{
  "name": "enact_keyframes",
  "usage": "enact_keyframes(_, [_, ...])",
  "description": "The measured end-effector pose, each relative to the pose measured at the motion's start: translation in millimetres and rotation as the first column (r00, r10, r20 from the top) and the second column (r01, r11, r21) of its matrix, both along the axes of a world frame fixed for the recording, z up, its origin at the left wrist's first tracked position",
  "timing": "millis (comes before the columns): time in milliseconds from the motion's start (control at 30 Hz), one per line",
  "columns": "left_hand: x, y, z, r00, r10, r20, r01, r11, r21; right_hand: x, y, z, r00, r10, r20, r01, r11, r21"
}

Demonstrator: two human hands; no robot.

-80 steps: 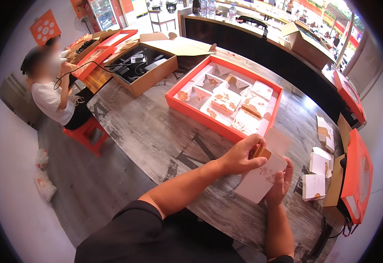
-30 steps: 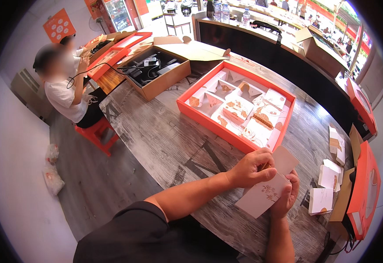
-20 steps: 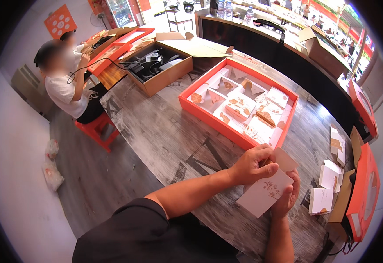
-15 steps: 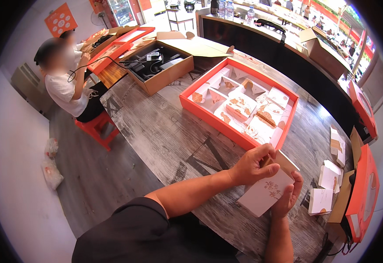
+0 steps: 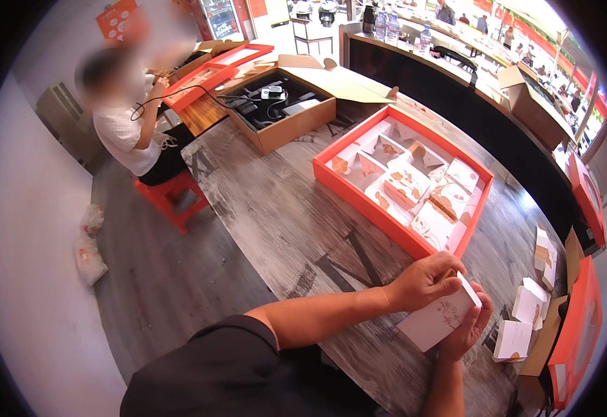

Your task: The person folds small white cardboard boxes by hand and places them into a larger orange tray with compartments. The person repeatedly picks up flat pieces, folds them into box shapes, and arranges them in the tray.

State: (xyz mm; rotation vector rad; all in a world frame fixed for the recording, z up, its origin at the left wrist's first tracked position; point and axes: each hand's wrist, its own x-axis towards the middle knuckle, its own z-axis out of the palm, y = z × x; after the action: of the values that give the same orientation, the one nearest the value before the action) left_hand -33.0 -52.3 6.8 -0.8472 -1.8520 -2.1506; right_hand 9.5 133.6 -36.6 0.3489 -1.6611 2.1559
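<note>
Both hands hold a small white cardboard box (image 5: 434, 322) printed with a brown floral pattern, above the near part of the table. My left hand (image 5: 425, 281) grips its upper end, thumb and fingers bent around the edge beside a brown-gold part. My right hand (image 5: 467, 329) wraps around the box's right side, fingers curled over the edge. Just beyond my hands lies a large red-rimmed tray box (image 5: 380, 214), with white dividers and several white, brown-patterned small boxes (image 5: 406, 186) inside.
Several small white boxes (image 5: 513, 339) lie at the right, beside a red box lid (image 5: 576, 333). A brown carton (image 5: 296, 125) with black items and cables stands at the far left of the table. Another person (image 5: 119, 132) sits on a red stool (image 5: 178, 198) at left.
The white flap that stood up at the box's upper end now shows less, with my left hand over it. The whole view has shifted, so things appear lower and farther right.
</note>
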Motion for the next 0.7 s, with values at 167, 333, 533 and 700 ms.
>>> enact_keyframes(167, [4.9, -1.9, 4.6, 0.995, -0.007, 0.101, 0.01, 1.0, -0.03, 1.1, -2.7, 3.9, 1.0, 0.009, 0.015, -0.009, 1.0, -0.021])
enact_keyframes(333, [5.8, -0.7, 2.8, 0.997, 0.037, 0.067, -0.035, 0.999, -0.033, 1.7, -2.4, 3.8, 1.0, 0.021, 0.009, -0.021, 1.0, 0.011])
enact_keyframes(533, [6.7, -1.4, 3.0, 0.996, 0.033, 0.079, -0.03, 0.998, -0.049, 3.6, -5.0, 8.7, 0.999, 0.045, 0.03, -0.044, 0.999, -0.014])
enact_keyframes(700, [9.6, -2.2, 6.5, 0.996, 0.07, 0.06, -0.065, 0.994, -0.088, 3.5, -3.3, 9.1, 0.999, 0.028, 0.043, -0.03, 0.999, 0.039])
